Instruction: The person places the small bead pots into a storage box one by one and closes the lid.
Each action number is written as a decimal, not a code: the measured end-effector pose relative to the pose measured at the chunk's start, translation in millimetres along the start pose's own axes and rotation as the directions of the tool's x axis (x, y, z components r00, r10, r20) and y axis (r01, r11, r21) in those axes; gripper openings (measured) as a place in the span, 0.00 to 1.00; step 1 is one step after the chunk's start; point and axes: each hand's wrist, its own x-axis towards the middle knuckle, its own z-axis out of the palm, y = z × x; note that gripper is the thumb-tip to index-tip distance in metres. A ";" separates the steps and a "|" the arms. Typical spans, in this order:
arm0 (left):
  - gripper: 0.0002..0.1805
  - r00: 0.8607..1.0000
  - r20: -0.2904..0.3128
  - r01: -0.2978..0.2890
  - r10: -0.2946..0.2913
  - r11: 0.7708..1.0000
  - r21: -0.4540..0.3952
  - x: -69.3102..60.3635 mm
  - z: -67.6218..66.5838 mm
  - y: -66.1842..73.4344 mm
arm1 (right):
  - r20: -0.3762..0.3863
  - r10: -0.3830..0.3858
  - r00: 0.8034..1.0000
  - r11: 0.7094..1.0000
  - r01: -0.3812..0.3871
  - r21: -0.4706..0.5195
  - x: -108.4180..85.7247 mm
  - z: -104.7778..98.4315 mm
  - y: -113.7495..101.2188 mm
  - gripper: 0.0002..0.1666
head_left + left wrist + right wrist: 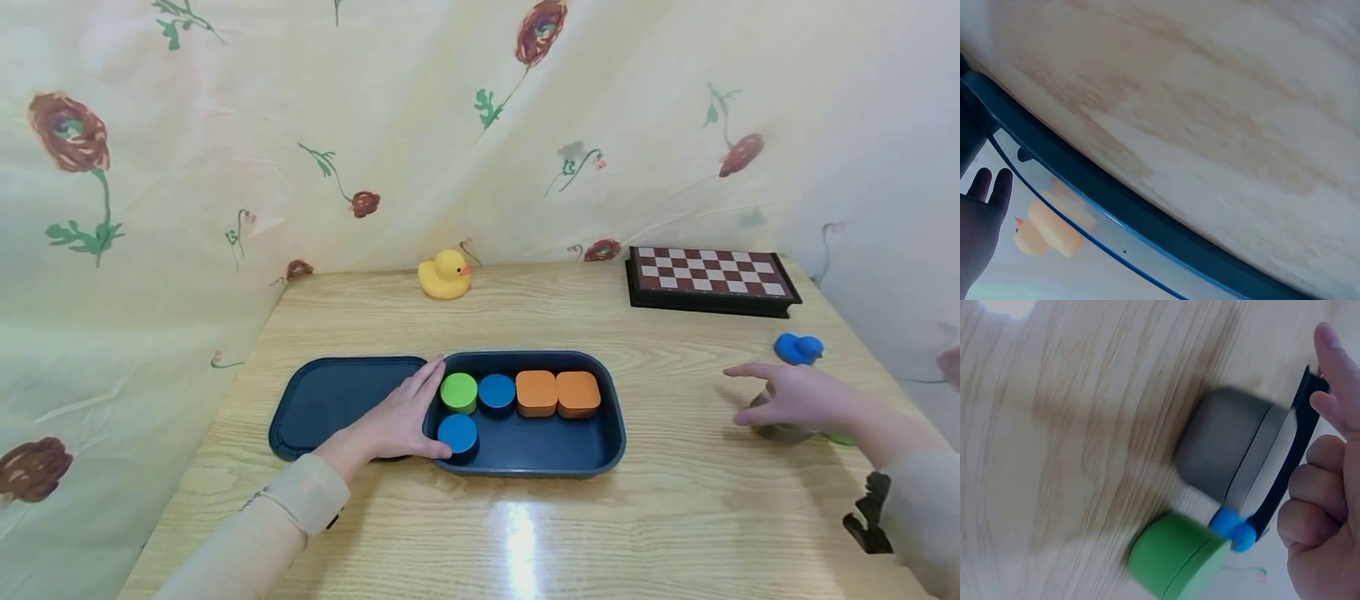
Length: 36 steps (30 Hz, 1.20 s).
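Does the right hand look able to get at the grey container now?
Probably yes: the right hand is close to the grey container, holding nothing, with nothing visible in between. The green container beside it seems to leave the way free.

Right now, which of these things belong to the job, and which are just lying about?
Seemingly part of the job:
dark blue box
inside it, a green pot, two blue pots and two orange pots
grey pot by the right hand
second green pot
probably the dark lid

Apparently just lying about:
yellow duck
blue duck
chessboard
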 end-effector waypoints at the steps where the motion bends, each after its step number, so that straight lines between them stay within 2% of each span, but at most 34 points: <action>1: 0.66 1.000 -0.002 -0.002 0.002 1.000 0.004 0.3 0.5 -0.3 | 0.003 0.006 1.000 1.000 -0.006 -0.010 -1.3 -0.3 3.5 0.51; 6: 0.67 1.000 -0.003 -0.002 0.002 1.000 0.026 2.0 1.5 -0.4 | -0.009 -0.002 1.000 0.999 0.002 -0.046 -7.1 -0.3 19.9 0.50; 14: 0.67 1.000 -0.001 -0.011 0.011 1.000 0.020 2.0 0.8 0.1 | -0.002 0.010 1.000 1.000 -0.010 -0.023 -11.8 4.1 35.8 0.54; 21: 0.67 1.000 0.007 -0.009 0.009 1.000 0.024 1.9 0.4 -1.8 | 0.016 0.035 0.999 0.996 -0.034 -0.084 -16.2 2.1 45.6 0.53; 30: 0.66 0.999 -0.002 -0.032 0.032 0.999 0.023 2.5 0.5 -4.5 | 0.029 0.058 0.998 0.996 -0.056 -0.067 -19.3 1.2 46.4 0.51; 36: 0.66 1.000 -0.008 -0.029 0.029 1.000 0.012 1.4 1.1 -3.2 | 0.016 0.043 0.999 0.999 -0.042 -0.033 -14.4 0.7 36.9 0.50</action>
